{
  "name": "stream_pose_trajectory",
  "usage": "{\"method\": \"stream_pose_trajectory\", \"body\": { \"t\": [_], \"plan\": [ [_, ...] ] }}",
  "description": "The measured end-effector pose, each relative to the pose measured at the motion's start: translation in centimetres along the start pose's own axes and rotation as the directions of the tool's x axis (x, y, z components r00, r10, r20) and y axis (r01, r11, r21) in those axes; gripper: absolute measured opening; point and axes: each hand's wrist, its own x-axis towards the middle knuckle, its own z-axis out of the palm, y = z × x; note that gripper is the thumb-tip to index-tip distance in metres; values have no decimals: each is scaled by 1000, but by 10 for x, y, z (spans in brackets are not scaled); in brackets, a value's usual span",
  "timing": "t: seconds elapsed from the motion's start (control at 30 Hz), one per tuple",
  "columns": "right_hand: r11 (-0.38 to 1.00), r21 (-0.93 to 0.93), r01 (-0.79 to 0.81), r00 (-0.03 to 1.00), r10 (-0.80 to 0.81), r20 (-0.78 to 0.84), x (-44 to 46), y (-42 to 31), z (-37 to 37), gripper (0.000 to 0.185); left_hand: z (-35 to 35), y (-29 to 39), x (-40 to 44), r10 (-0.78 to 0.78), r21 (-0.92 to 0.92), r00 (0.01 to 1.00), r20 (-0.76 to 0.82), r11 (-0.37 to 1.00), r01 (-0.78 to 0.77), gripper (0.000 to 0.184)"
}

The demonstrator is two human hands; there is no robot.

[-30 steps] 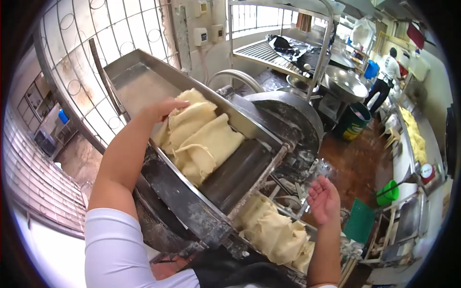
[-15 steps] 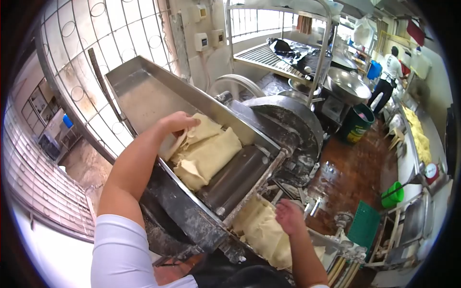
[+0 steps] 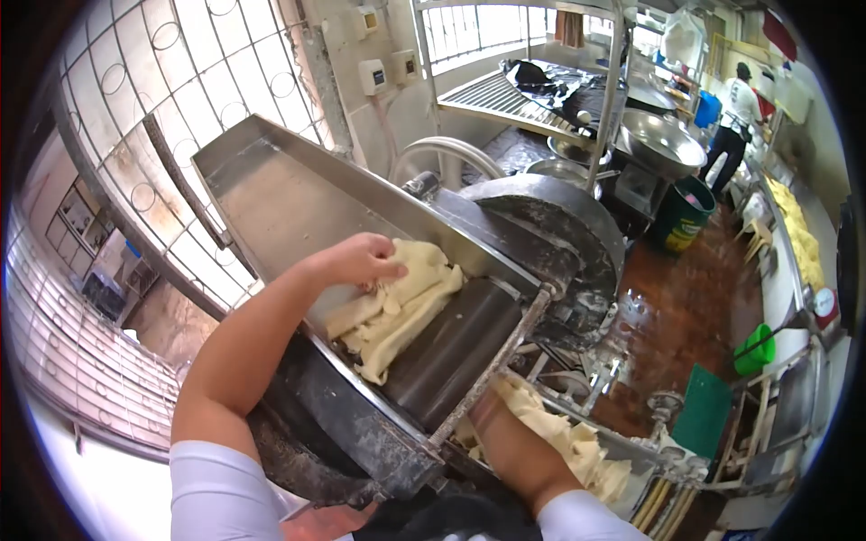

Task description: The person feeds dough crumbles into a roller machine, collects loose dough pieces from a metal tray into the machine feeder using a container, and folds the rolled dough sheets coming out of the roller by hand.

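Note:
Folded, pale yellow dough (image 3: 410, 302) lies in the metal hopper of a dough roller machine, against the dark steel roller (image 3: 456, 352). My left hand (image 3: 363, 261) is at the upper left edge of that dough, fingers curled closed on it. Below the front bar, more dough (image 3: 564, 437) rests in loose folds on the lower tray. My right hand (image 3: 490, 403) reaches in beneath the bar beside this lower dough. It is blurred and its fingers are partly hidden, so whether it grips anything does not show.
A large black wheel guard (image 3: 550, 234) flanks the hopper on the right. Behind it stand a slatted rack (image 3: 492, 95) and a metal bowl (image 3: 663, 140). A green bucket (image 3: 754, 350) sits at the right. Farther back, a person (image 3: 738, 117) stands by the counter.
The upper dough has slid and crumpled along the roller, and my left hand has shifted right with it. My right hand has moved left beneath the bar; the lower dough is more bunched.

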Motion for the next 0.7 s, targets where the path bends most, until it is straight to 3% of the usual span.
{"method": "stream_pose_trajectory", "body": {
  "t": [0.03, 0.17, 0.27, 0.4, 0.6, 0.67, 0.7],
  "plan": [
    [1000, 3, 8, 1000, -8, -3, 3, 1, 0, 47, 3, 5, 0, 82, 64, 997, 0, 995, -82, 38],
    [999, 5, 36, 999, -36, -38, 12, 6, -4, 46, -3, 19, -12, 83, 388, 987, -136, 921, -24, 43],
    [999, -4, 52, 997, -52, -52, 16, 6, -4, 46, 5, 13, -14, -174, 454, 982, -79, 871, 191, 44],
    [997, -24, 73, 995, -75, -70, 15, 5, -4, 45, 31, 40, -22, -24, 567, 999, -36, 823, 40, 40],
    [985, -162, 57, 973, -91, -211, -17, -5, -11, 43, 40, 112, -58, -161, 693, 986, -34, 708, 139, 40],
    [973, -230, -1, 944, -75, -322, -34, -13, -9, 39, 39, 131, -94, 71, 443, 972, -222, 896, 36, 45],
    [967, -253, 34, 955, -106, -278, -42, -15, -15, 39, 40, 138, -114, 162, 175, 970, -182, 976, -131, 48]
  ]
}}
